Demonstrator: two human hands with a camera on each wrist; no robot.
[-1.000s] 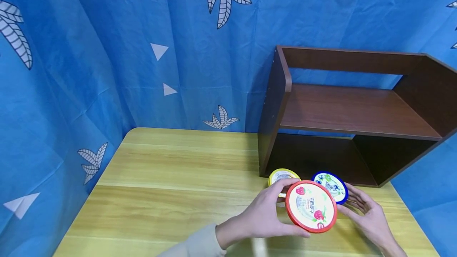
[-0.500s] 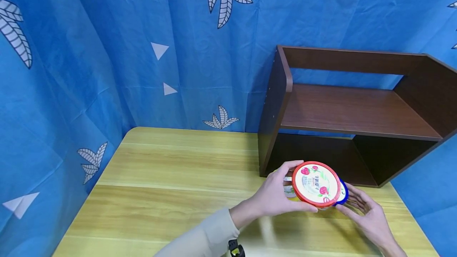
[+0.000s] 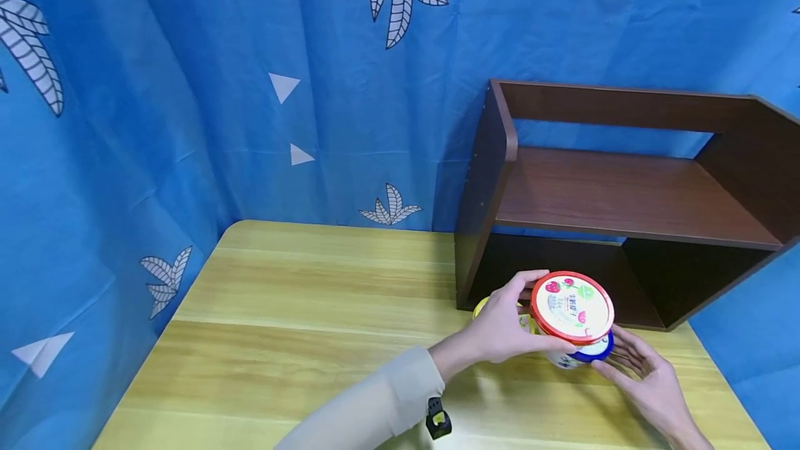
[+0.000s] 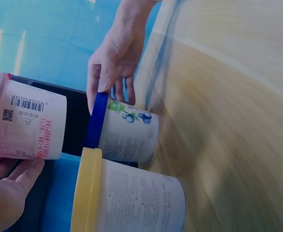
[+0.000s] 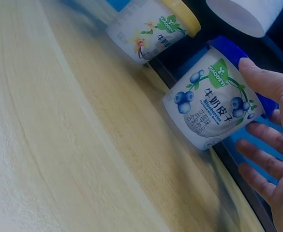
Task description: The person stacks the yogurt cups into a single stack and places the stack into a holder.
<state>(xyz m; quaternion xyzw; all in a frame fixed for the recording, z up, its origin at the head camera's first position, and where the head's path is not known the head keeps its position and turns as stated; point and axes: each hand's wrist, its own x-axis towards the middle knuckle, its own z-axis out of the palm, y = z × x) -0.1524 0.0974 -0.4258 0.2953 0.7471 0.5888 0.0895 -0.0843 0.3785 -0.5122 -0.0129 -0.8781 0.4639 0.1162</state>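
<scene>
My left hand (image 3: 505,330) grips a red-lidded strawberry tub (image 3: 570,307) around its rim, thumb in front and fingers behind. The tub is raised, partly covering a blue-lidded blueberry tub (image 3: 598,350). That one stands upright on the table before the lower shelf, its label plain in the right wrist view. My right hand (image 3: 650,384) holds it at the lid's right side between thumb and forefinger, the other fingers loose. A yellow-lidded tub (image 4: 136,198) stands left of the blueberry tub; in the head view my left hand hides most of it. In the left wrist view the strawberry tub (image 4: 30,121) is clear of the table.
A dark brown two-tier shelf (image 3: 637,189) stands at the table's back right, its lower compartment (image 3: 562,259) just behind the tubs. The wooden table (image 3: 300,339) stretches left. A blue patterned curtain (image 3: 350,103) hangs behind.
My left hand has carried the strawberry tub away from me and to the right, over the blueberry tub. The right hand has stayed nearly still at the blueberry tub.
</scene>
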